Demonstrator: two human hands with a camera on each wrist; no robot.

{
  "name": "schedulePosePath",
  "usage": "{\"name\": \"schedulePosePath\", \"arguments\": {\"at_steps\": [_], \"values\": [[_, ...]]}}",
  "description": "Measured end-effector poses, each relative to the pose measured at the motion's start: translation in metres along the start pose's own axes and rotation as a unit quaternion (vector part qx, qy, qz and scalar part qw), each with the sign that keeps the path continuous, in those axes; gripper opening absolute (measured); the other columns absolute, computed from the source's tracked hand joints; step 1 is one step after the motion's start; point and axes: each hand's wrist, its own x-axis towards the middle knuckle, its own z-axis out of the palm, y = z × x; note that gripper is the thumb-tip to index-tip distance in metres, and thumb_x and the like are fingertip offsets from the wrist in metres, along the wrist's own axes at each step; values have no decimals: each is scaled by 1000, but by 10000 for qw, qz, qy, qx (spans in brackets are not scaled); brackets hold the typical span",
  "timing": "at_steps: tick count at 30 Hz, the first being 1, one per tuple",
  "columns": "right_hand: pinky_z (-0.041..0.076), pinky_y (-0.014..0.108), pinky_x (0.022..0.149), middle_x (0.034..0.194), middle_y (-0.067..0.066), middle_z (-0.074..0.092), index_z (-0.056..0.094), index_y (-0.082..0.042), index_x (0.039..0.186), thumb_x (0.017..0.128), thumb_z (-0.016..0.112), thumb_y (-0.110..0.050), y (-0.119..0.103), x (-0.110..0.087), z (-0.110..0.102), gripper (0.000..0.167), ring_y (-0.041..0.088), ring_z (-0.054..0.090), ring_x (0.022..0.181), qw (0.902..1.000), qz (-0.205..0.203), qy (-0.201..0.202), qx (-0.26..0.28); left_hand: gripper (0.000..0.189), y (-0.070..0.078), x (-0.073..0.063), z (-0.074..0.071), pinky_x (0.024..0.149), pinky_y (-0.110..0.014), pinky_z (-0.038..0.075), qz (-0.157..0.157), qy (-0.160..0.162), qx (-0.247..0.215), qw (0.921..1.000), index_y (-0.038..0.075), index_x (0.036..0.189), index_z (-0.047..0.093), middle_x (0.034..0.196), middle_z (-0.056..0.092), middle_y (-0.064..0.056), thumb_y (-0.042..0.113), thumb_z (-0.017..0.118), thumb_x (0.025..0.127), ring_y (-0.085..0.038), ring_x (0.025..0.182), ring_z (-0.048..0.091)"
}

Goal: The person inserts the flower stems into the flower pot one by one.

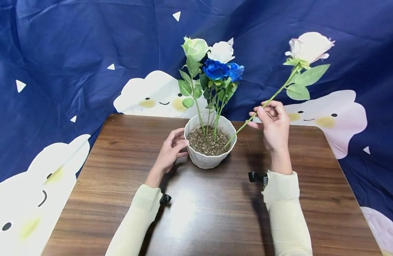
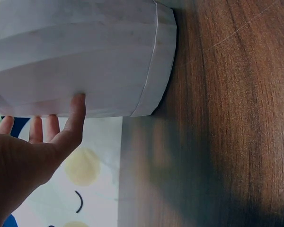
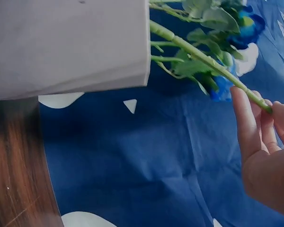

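A white faceted flowerpot (image 1: 205, 160) filled with dark soil (image 1: 206, 142) stands on the table. Upright in the soil are a pale green rose (image 1: 195, 49), a white rose (image 1: 221, 52) and blue roses (image 1: 215, 69). My left hand (image 1: 171, 149) touches the pot's left side with relaxed, spread fingertips; the left wrist view shows the thumb (image 2: 77, 106) against its wall (image 2: 99, 61). Between thumb and fingers, my right hand (image 1: 274, 124) pinches the green stem (image 1: 274, 94) of a pinkish-white rose (image 1: 311, 46). This stem leans outward to the right, its lower end at the soil inside the rim.
The brown wooden table (image 1: 209, 220) reaches back to a dark blue cloth (image 1: 87, 39) printed with smiling clouds and white triangles. Black straps with small devices sit at both wrists, near the pale sleeves (image 1: 286, 209).
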Motion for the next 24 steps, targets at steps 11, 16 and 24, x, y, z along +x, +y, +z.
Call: {"name": "schedulePosePath", "arguments": {"at_steps": [11, 16, 24], "values": [[63, 34, 64, 91, 13, 68, 59, -1, 106, 98, 57, 8, 26, -4, 22, 12, 23, 73, 83, 9961, 206, -338, -789, 53, -1, 1, 0, 90, -59, 56, -1, -38, -58, 10000, 11, 146, 46, 128, 49, -18, 6, 62, 97, -20, 105, 56], [63, 31, 65, 94, 16, 69, 55, 11, 111, 99, 57, 6, 35, -6, 28, 13, 19, 72, 85, 9899, 214, -552, -1285, 53, -1, 1, 1, 90, -59, 56, -25, -50, -60, 10000, 11, 146, 46, 129, 50, -21, 6, 63, 96, -21, 105, 57], [63, 29, 67, 97, 16, 68, 51, 14, 113, 101, 55, 4, 41, -8, 38, 17, 17, 71, 86, 9755, 188, -975, -1964, 53, 1, 0, -1, 90, -59, 56, -13, -50, -56, 10000, 11, 146, 46, 129, 49, -21, 8, 63, 96, -20, 105, 57]]}}
